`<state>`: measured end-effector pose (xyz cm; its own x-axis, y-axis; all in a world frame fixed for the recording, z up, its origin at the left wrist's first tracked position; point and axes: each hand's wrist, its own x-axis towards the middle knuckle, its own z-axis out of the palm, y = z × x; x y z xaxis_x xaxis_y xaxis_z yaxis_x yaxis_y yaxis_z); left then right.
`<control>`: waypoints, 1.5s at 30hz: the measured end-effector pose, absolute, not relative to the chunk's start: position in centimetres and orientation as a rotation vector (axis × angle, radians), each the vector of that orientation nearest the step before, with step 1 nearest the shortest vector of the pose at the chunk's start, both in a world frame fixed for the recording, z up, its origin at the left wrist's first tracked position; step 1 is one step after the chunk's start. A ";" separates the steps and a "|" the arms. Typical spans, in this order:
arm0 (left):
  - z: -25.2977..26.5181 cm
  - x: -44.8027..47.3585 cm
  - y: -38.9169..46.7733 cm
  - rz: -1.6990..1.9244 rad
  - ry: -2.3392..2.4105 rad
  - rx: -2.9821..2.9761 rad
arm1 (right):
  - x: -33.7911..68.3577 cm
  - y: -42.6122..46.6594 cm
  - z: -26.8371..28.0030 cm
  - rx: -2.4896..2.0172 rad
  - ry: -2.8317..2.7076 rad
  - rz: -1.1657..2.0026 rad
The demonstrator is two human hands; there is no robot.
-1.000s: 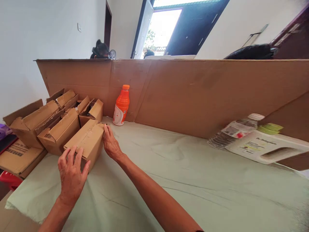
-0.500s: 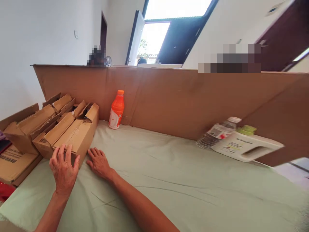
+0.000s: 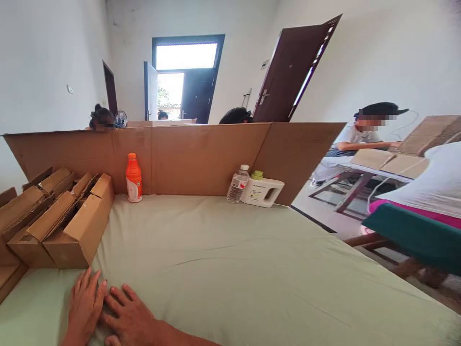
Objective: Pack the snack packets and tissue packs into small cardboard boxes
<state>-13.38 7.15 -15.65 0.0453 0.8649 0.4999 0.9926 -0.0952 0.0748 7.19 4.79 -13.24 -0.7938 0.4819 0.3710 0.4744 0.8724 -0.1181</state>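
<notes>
My left hand (image 3: 85, 302) rests on the pale green cloth (image 3: 223, 269) just in front of an open cardboard box (image 3: 68, 247), fingers stretched out and holding nothing. Right beside it, my right hand (image 3: 127, 312) lies palm down on the cloth with its fingers spread, also without anything in it. The box's top flaps stand up, and its inside is mostly hidden. Behind and to the right of the boxes, an orange bottle (image 3: 134, 180) with a white-patterned label stands upright.
A clear plastic bottle (image 3: 236, 187) stands beside a white jug (image 3: 261, 194) with a green cap at the back right. A cardboard screen (image 3: 201, 154) borders the table's far side. More open boxes (image 3: 21, 206) stand at left. A person (image 3: 367, 129) sits beyond the right edge.
My left hand has come off the box onto the cloth, and a box flap now sticks up. My right hand has moved back towards me. The view has swung right.
</notes>
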 end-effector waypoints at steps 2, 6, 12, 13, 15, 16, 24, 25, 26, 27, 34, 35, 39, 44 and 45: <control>-14.9 -12.9 7.2 -0.564 -1.841 -2.100 | 7.8 2.9 -12.9 -0.684 -2.661 -0.030; -13.7 -12.1 6.2 -0.459 -1.762 -2.183 | 9.1 -0.3 -11.5 -0.678 -2.687 -0.100; -13.5 -11.7 3.8 -0.314 -1.684 -2.247 | 10.2 -3.4 -10.5 -0.751 -2.676 -0.051; -13.5 -11.6 3.4 -0.282 -1.683 -2.243 | 10.3 -3.4 -10.5 -0.726 -2.675 0.014; -13.3 -11.3 2.6 -0.236 -1.698 -2.217 | 10.8 -2.8 -10.6 -0.677 -2.656 0.190; -13.2 -11.1 2.3 -0.225 -1.710 -2.200 | 11.2 -2.2 -10.7 -0.723 -2.614 0.283; -12.2 -10.1 1.5 -0.209 -1.761 -2.143 | 22.6 5.1 -10.6 -1.736 -2.014 0.321; -12.1 -10.0 1.4 -0.204 -1.764 -2.147 | 24.5 5.4 -10.9 -1.810 -1.977 0.295; -12.1 -10.0 1.3 -0.199 -1.766 -2.154 | 26.4 5.4 -11.4 -1.875 -1.949 0.270; -12.0 -9.9 1.1 -0.193 -1.768 -2.164 | 28.3 5.1 -12.0 -1.931 -1.929 0.243; -12.4 -9.6 0.5 -0.219 -1.817 -2.207 | 41.8 -0.4 -14.7 -2.443 -1.596 0.039; -12.5 -9.6 0.4 -0.226 -1.820 -2.211 | 43.4 -1.2 -14.8 -2.507 -1.534 0.017; -12.6 -9.6 0.3 -0.234 -1.806 -2.226 | 47.3 -3.4 -15.6 -2.680 -1.307 -0.036; -12.6 -9.6 0.3 -0.245 -1.792 -2.217 | 48.5 -3.7 -16.7 -2.725 -1.215 -0.054; -12.7 -9.6 0.2 -0.251 -1.794 -2.215 | 48.6 -3.7 -16.9 -2.723 -1.218 -0.061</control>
